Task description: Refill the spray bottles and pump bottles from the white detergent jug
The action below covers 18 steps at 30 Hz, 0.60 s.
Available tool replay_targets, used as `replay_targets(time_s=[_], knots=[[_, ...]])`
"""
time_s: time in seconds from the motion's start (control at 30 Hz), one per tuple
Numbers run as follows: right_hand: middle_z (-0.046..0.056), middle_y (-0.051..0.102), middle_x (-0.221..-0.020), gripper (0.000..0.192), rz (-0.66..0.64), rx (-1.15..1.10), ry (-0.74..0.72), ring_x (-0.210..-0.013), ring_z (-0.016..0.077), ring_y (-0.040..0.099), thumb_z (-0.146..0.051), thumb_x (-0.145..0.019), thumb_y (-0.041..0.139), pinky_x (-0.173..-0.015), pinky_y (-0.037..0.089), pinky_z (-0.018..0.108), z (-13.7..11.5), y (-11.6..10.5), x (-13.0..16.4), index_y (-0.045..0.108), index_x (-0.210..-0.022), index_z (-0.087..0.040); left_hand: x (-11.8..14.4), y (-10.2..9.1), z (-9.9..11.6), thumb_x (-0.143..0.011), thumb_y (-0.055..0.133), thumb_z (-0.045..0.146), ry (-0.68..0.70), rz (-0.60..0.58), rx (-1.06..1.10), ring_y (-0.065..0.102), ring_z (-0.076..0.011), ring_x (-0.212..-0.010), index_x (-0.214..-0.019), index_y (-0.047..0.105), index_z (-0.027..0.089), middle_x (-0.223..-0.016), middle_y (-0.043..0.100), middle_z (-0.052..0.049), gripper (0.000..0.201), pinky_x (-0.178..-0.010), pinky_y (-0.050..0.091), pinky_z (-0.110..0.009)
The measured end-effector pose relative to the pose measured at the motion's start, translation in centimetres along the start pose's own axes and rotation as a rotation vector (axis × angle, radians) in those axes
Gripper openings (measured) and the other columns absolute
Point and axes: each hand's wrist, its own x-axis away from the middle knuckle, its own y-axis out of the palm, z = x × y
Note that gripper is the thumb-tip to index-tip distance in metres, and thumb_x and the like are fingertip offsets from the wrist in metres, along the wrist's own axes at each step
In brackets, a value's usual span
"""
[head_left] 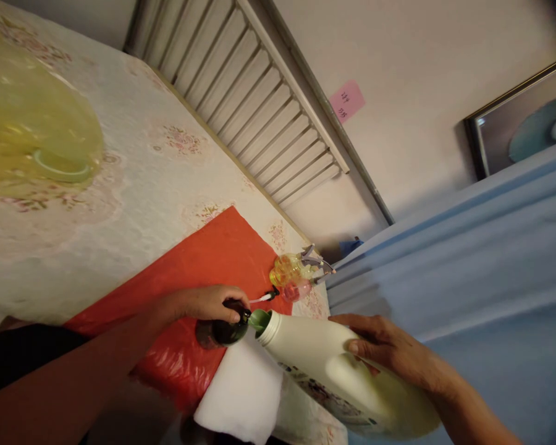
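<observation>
My left hand (225,304) is closed round the top of a small dark bottle (215,334), tilted with its mouth towards the right. In my right hand (380,343) a large pale jug (319,346) lies on its side, its open neck held at the small bottle's mouth. A green spout (259,319) shows inside the jug's neck, and whether liquid is flowing I cannot tell. Just beyond the bottle rests a black pump head (271,294) with a white tube. A white folded cloth (245,386) lies below the two mouths.
A red plastic sheet (213,247) covers part of the flowered tablecloth (139,148). Spray bottles with yellow (287,270) and pink (297,289) liquid stand at its far edge. A yellow translucent bag (37,123) sits at left. A radiator (259,105) and blue curtain (467,247) border the table.
</observation>
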Motion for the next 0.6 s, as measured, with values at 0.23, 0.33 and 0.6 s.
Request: replay_targets(time_s=[0.23,0.33,0.6], knots=[[0.005,0.068,-0.087,0.056,-0.01,-0.011,-0.009,-0.07,0.0159,0.056,-0.052,-0.089,0.058,-0.055,0.043,0.023,0.13,-0.03,0.02,0.058,-0.134,-0.019,0.02,-0.05,0.26,-0.072,0.06,0.025,-0.008,-0.008,0.001,0.063,-0.0225,-0.101,-0.108,0.064,0.02,-0.108,0.068,-0.002,0.037,-0.086,0.05,-0.028],[0.004,0.067,-0.084,0.055,-0.018,0.005,-0.011,-0.067,0.0151,0.055,-0.053,-0.089,0.058,-0.054,0.042,0.023,0.07,-0.06,0.0,0.059,-0.133,-0.019,0.06,-0.05,0.43,-0.072,0.059,0.024,-0.016,-0.011,-0.002,0.063,-0.0228,-0.102,-0.109,0.064,0.019,-0.109,0.067,-0.003,0.037,-0.086,0.05,-0.029],[0.005,0.067,-0.086,0.054,-0.027,-0.011,-0.01,-0.069,0.0161,0.056,-0.052,-0.089,0.058,-0.056,0.043,0.024,-0.22,-0.11,-0.08,0.059,-0.133,-0.02,0.02,-0.03,0.26,-0.072,0.06,0.024,-0.013,-0.004,-0.012,0.063,-0.0216,-0.101,-0.107,0.064,0.022,-0.108,0.068,-0.001,0.036,-0.086,0.05,-0.027]])
